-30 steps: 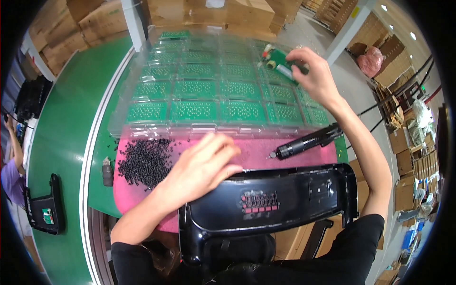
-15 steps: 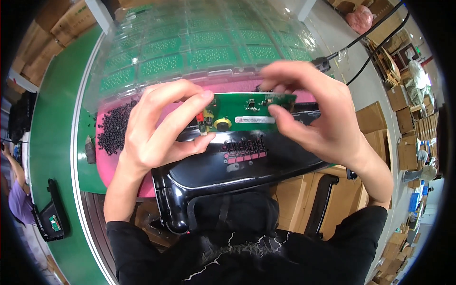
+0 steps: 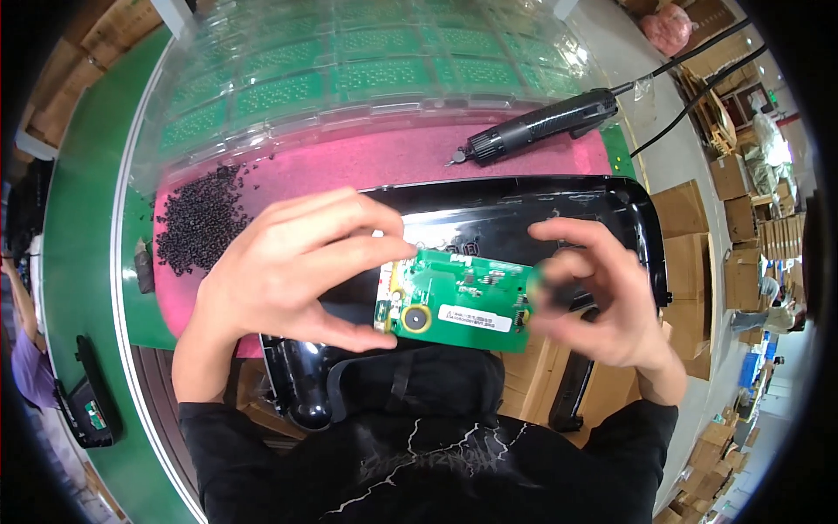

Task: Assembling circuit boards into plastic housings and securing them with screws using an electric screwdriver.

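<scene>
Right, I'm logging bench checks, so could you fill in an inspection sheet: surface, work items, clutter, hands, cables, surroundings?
Surface: pink flat mat on a green worktop.
Work items: green rectangular circuit board, held above a glossy black plastic housing; black cylindrical power tool lying on the mat.
Clutter: heap of small black pieces on the mat; clear plastic trays behind.
Hands: left hand has its fingers on the board's left edge; right hand is at the right edge, too blurred to confirm a grip.
Cables: two black cables at upper right, one joining the tool.
Surroundings: brown cardboard boxes at right; purple-sleeved co-worker at left.
</scene>
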A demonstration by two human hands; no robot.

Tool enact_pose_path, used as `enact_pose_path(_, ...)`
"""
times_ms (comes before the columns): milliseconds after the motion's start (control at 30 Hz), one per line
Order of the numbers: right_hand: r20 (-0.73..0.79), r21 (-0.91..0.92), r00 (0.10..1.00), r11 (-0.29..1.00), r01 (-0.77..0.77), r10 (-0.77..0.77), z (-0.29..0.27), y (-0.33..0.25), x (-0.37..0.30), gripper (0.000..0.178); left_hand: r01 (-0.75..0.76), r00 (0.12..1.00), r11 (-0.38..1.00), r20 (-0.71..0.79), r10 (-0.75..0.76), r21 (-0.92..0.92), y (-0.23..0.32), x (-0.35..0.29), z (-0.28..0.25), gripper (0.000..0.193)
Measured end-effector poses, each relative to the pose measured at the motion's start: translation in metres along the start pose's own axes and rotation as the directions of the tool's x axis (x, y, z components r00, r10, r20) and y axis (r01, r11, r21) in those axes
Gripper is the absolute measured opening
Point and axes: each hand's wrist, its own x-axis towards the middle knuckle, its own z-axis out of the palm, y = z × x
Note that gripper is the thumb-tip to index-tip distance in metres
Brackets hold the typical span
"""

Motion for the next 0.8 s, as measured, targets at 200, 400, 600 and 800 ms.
enact_pose_path(200,0.081,-0.245,0.995,0.967,0.069,-0.051,0.008,0.032,-0.005,0.074,0.194,0.963,0.978,0.202,-0.177,-0.069,0.007,-0.004,0.010,0.064)
enact_pose_path(400,0.026,-0.370,0.966,0.895,0.248,-0.257,0.009,0.054,0.021,0.061,0.457,0.846,0.886,0.272,-0.459,0.074,0.005,-0.005,0.017,0.062)
enact_pose_path(600,0.007,-0.452,0.965,0.860,0.235,-0.261,0.012,0.063,0.031,0.060,0.458,0.840,0.863,0.215,-0.499,0.212,0.009,-0.005,0.024,0.059)
enact_pose_path(800,0.016,-0.481,0.967,0.846,0.231,-0.255,0.012,0.066,0.031,0.061,0.445,0.825,0.857,0.254,-0.506,0.259,0.009,-0.002,0.023,0.061)
